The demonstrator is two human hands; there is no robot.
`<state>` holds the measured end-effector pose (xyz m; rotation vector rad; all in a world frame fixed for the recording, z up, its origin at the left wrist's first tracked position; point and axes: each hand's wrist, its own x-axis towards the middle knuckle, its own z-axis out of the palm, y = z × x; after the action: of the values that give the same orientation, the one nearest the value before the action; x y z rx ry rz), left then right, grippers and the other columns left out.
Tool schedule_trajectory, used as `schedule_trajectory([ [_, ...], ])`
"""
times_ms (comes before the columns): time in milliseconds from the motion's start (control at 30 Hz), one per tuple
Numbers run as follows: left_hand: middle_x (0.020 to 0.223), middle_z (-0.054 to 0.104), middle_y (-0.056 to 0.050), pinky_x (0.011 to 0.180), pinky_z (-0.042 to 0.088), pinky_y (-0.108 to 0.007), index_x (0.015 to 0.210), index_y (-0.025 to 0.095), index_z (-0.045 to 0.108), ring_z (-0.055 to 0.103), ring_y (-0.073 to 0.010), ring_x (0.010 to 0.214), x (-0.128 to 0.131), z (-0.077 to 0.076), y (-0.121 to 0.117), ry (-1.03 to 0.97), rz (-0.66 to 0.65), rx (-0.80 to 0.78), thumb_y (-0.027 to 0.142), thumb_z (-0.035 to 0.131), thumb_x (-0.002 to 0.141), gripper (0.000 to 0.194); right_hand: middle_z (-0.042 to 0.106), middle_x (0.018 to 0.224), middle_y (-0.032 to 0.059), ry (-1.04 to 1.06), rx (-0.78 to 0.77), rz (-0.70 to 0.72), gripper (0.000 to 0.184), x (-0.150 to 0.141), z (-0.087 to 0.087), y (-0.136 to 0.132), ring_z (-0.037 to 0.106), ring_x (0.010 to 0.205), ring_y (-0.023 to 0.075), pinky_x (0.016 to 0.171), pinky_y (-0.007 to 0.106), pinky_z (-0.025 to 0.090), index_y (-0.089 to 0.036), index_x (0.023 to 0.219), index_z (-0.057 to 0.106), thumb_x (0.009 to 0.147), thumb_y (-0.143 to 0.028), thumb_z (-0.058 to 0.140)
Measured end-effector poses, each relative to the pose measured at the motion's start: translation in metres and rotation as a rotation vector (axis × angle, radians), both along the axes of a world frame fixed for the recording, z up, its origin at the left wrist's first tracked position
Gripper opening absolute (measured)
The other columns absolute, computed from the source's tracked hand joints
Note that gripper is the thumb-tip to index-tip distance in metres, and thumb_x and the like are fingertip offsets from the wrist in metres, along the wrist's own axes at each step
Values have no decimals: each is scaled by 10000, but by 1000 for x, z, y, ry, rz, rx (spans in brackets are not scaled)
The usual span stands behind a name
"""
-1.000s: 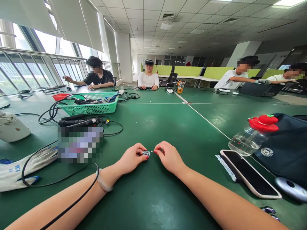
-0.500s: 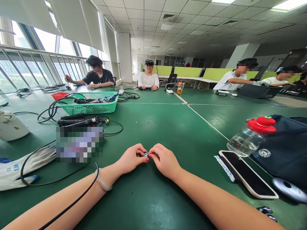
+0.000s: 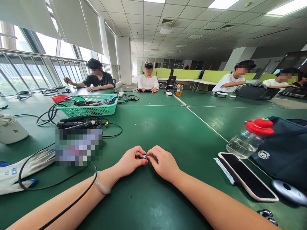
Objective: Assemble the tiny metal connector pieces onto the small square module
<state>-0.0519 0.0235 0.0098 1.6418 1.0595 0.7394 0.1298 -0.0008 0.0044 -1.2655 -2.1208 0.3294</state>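
Between the thumb and fingers of my left hand [image 3: 133,159] is a small circuit board [image 3: 144,157], blue-and-white, partly covered by the fingertips. My right hand [image 3: 164,162] is closed in a pinch with its fingertips against the board's right edge. The tiny pale part seen in that pinch earlier is now hidden by the fingers. Both hands are close together just above the green table [image 3: 153,198], near its middle front. A bracelet circles my left wrist, and a black cable crosses that forearm.
Left: a green basket [image 3: 88,110] of cables, black handheld devices [image 3: 79,124], white work gloves [image 3: 31,164]. Right: a phone [image 3: 249,177], a red-lidded bottle [image 3: 242,143], a dark bag [image 3: 283,150], a silvery oval device [image 3: 289,192]. Several people sit around the table's far side.
My right hand has moved left, bringing the tiny pale part from a small gap away up to the circuit board's right edge. My left hand keeps its hold on the board.
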Motion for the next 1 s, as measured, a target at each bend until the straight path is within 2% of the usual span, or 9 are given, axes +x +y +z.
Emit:
schedule_trajectory([
  [133,737,607,23,638,397,-247,834,175,534,536,-117,666,0,-1,1,0,15,-4,287,692,694,239,630,969,23,13,-32,-18,191,1,2,1,583,760,129,696,260,430,-227,1044,621,905,-248,491],
  [267,756,618,15,650,398,-251,875,173,549,535,-122,676,0,0,2,8,49,-8,314,678,712,251,628,922,10,23,-109,-52,158,6,5,-2,558,716,126,663,267,423,-216,970,620,901,-313,517],
  [367,761,621,7,659,397,-257,894,169,559,534,-127,683,0,1,2,20,77,0,350,668,729,268,635,959,3,-11,-206,-44,181,10,5,-6,576,759,140,687,278,441,-225,972,636,839,-348,620],
  [467,733,613,13,650,387,-258,900,171,556,529,-129,675,0,-1,2,35,89,0,379,657,745,278,640,1020,9,-71,-268,3,240,11,3,-8,601,851,161,762,295,461,-233,1017,661,792,-312,685],
  [567,711,596,23,655,386,-261,899,174,547,526,-129,672,-1,-3,2,25,87,-10,388,656,746,285,648,1005,13,-107,-292,28,183,10,3,-6,609,890,171,804,304,465,-225,973,689,800,-286,680],
  [700,721,601,19,671,391,-268,904,175,541,533,-133,686,-1,-4,3,11,83,-10,382,657,743,286,648,940,8,-99,-290,36,103,10,6,-5,604,856,158,782,290,465,-217,900,698,809,-257,673],
  [833,760,623,4,689,406,-276,908,176,549,555,-142,710,-1,-5,3,-13,88,-18,385,667,734,296,636,916,10,-76,-335,47,135,15,9,-4,589,788,135,731,257,463,-204,885,695,755,-217,727],
  [933,767,631,0,704,416,-280,902,176,555,566,-145,717,0,-5,4,-21,94,-26,378,676,725,294,620,819,-1,-67,-362,31,53,18,9,-3,566,710,111,678,230,450,-191,797,685,763,-154,701],
  [1000,760,631,3,704,418,-277,895,176,558,568,-142,710,0,-4,4,-18,99,-30,367,681,719,287,610,771,-7,-74,-349,38,77,19,9,-2,554,696,105,673,223,439,-186,729,666,781,-129,670],
])
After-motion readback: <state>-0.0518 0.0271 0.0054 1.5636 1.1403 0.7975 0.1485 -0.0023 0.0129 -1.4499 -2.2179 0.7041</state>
